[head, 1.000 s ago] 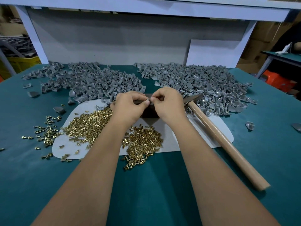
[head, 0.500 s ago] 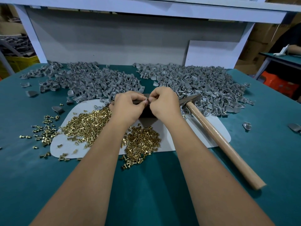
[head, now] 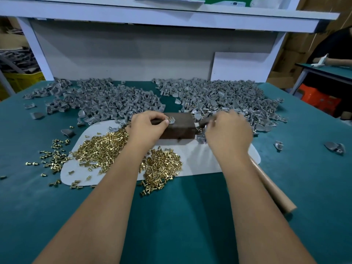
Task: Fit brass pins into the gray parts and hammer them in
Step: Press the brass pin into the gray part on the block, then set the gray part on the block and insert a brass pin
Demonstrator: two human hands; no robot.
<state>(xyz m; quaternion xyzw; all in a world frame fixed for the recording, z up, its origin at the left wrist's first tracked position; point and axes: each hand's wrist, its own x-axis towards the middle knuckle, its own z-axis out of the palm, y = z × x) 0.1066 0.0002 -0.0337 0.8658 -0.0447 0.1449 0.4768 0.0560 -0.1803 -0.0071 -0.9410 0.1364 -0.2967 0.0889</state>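
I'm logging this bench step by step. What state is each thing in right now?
left hand: pinches a gray part on the block
gray part: on the dark block, brass pin standing up out of it
dark block: flat on the white mat
right hand: blurred, over the hammer head; grip unclear
hammer: handle lying on the table
brass pins: loose heaps on the mat
white mat: flat on the table

A factory assembly workbench: beyond the hands lie bulk heaps of gray parts (head: 118,100), loose brass pins (head: 102,147) beside them, cardboard boxes (head: 297,46) behind.
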